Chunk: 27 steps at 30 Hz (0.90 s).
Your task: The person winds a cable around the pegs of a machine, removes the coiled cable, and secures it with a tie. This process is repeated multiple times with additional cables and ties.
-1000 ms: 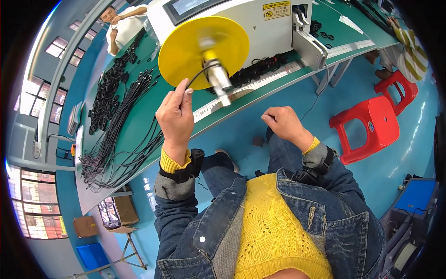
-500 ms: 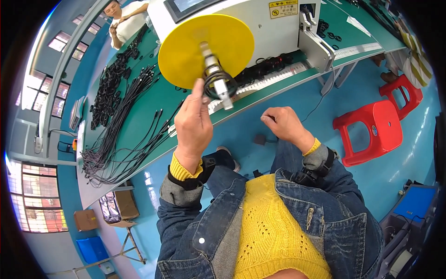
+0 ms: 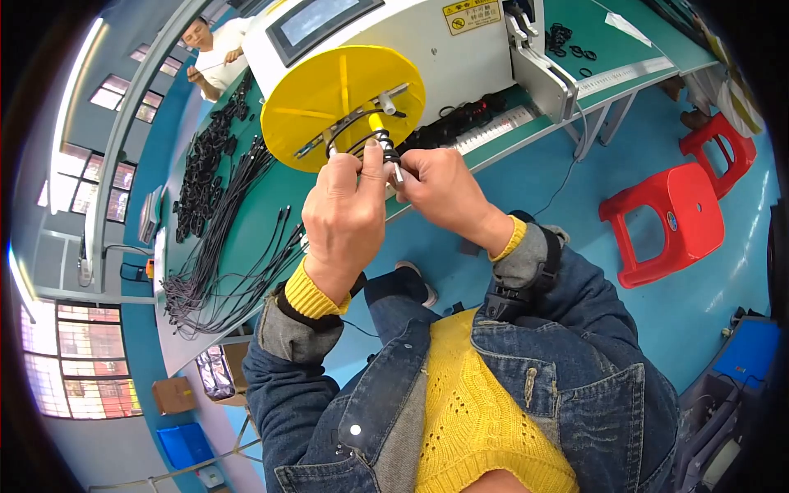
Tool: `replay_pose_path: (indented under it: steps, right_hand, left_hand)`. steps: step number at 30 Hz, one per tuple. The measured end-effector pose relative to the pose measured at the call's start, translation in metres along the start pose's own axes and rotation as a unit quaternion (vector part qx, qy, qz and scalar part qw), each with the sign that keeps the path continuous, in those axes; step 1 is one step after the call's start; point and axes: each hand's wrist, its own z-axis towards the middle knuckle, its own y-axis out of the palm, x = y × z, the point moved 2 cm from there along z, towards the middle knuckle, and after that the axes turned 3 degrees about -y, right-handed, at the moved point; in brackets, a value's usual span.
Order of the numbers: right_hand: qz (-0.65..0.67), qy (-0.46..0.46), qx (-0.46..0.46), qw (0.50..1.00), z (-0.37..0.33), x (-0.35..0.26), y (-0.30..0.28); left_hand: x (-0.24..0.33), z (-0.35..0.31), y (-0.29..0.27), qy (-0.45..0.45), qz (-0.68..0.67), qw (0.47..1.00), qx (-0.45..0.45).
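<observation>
Cable (image 3: pixel 391 154) judged light, springy; best pinched across loops; left hand (image 3: pixel 347 201), right hand (image 3: pixel 444 187) there (finger closure cannot be told)

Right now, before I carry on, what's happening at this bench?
The left hand and right hand meet at a black cable coiled around a metal peg, in front of a yellow disc on a white machine. Exactly what each fingertip grips is hard to tell. More black cables lie bundled on the green table to the left, and a co-worker in white is beyond it.
</observation>
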Motion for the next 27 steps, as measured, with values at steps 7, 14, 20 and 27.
replay_pose_path:
  steps: [7, 14, 20, 27]
  right_hand:
    - [-0.063, -0.146, 0.061, 0.985, 0.004, 0.005, 0.002]
    - [-0.219, -0.323, 0.032, 0.920, 0.015, 0.000, -0.008]
    - [-0.238, -0.299, -0.016, 0.924, 0.018, -0.005, -0.013]
    - [-0.250, -0.245, 0.030, 0.936, 0.023, -0.003, -0.031]
  left_hand:
    - [-0.007, -0.008, -0.002, 0.039, -0.003, 0.999, -0.004]
    - [-0.027, -0.021, -0.002, -0.050, -0.029, 0.998, -0.034]
    - [-0.016, 0.004, -0.008, -0.018, -0.035, 0.999, -0.003]
    - [-0.019, 0.006, 0.021, -0.168, -0.176, 0.955, -0.170]
